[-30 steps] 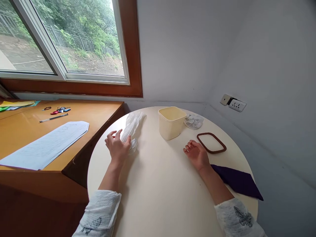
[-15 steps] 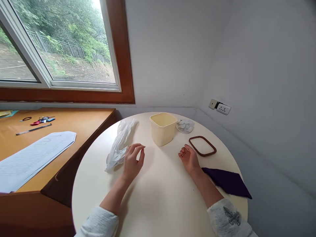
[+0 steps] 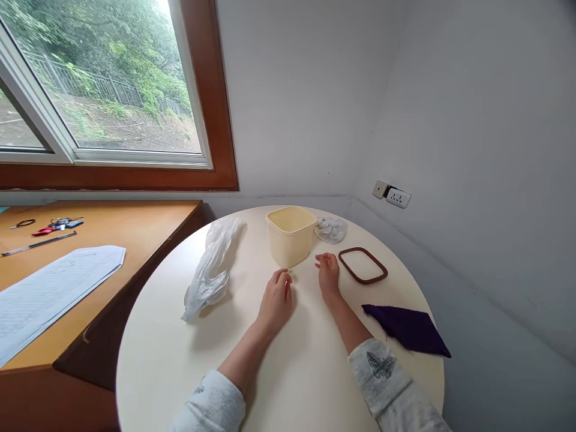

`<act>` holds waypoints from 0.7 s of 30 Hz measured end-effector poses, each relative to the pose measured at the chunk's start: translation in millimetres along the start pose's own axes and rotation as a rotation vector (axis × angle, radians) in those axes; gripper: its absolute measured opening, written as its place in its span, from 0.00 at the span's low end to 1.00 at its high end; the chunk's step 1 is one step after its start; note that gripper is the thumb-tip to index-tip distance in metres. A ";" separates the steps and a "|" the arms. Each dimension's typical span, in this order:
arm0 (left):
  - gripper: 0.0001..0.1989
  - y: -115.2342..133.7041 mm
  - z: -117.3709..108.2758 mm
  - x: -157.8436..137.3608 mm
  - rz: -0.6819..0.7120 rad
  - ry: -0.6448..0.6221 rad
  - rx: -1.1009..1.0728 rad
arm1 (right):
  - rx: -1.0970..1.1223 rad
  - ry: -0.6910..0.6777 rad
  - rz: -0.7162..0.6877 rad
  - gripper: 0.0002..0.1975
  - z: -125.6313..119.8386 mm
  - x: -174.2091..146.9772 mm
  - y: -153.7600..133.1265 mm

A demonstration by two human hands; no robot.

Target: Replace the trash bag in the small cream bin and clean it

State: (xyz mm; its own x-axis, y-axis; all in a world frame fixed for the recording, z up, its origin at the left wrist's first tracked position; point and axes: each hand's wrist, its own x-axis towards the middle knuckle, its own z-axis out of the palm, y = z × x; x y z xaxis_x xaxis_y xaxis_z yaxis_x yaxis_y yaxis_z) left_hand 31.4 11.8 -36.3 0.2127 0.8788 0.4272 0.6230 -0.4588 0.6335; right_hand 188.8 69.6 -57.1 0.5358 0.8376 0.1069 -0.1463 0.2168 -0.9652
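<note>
A cream plastic container [image 3: 288, 245] stands upright and uncovered near the back of the round white table. Just in front of it is my left hand [image 3: 275, 298], its fingers loosely bent with nothing held. My right hand [image 3: 329, 274] hovers by the container's right front side, fingers curved and apart from the thumb, also without an object. Close to the right hand lies a brown rounded-square ring [image 3: 384, 272]. A dark purple cloth [image 3: 408, 327] rests beyond my right forearm, at the table's right edge.
On the table's left lies a crumpled white plastic bag [image 3: 209, 270]. A smaller bunched clear bag [image 3: 331, 230] sits behind the container's right side. The wooden desk [image 3: 148, 219] at left bears papers [image 3: 63, 288], a pen [image 3: 39, 244] and keys [image 3: 60, 224].
My left hand has moved right, away from the plastic bag toward the container's front. My right hand has turned and shifted inward, closer to the container. The view has swung slightly right.
</note>
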 end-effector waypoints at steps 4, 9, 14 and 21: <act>0.09 -9.6 -0.6 5.2 -0.046 0.028 0.004 | -0.105 0.056 -0.069 0.05 10.8 11.0 6.5; 0.09 -12.9 -1.6 10.3 -0.101 0.066 0.014 | -0.195 -0.007 -0.124 0.04 25.0 13.0 7.0; 0.08 -9.0 -0.6 12.9 -0.109 0.059 0.016 | -0.248 -0.096 -0.181 0.04 32.3 5.8 4.0; 0.08 -9.9 0.8 15.2 -0.085 0.029 0.027 | -0.281 -0.197 -0.212 0.02 33.9 0.9 1.9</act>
State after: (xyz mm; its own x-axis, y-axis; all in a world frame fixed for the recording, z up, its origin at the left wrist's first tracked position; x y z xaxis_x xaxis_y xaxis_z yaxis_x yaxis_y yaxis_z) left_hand 29.1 29.8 -36.5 0.1365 0.9100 0.3916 0.6579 -0.3788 0.6509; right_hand 160.8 87.7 -50.8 0.3557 0.8753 0.3276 0.1981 0.2720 -0.9417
